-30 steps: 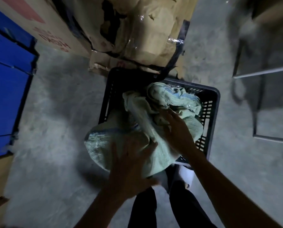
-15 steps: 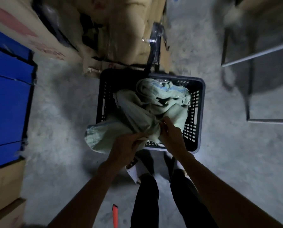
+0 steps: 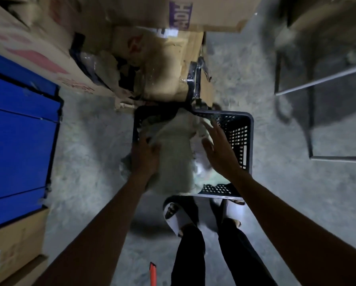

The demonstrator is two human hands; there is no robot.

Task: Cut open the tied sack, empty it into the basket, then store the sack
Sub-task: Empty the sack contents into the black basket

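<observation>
Bare forearms, black trousers (image 3: 190, 256), pale open-toed slide sandals (image 3: 176, 218) on both feet

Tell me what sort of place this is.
Probably a storeroom or warehouse corner: stacked cardboard boxes against the wall, a bare concrete floor, and a black plastic basket on the floor by a metal frame.
</observation>
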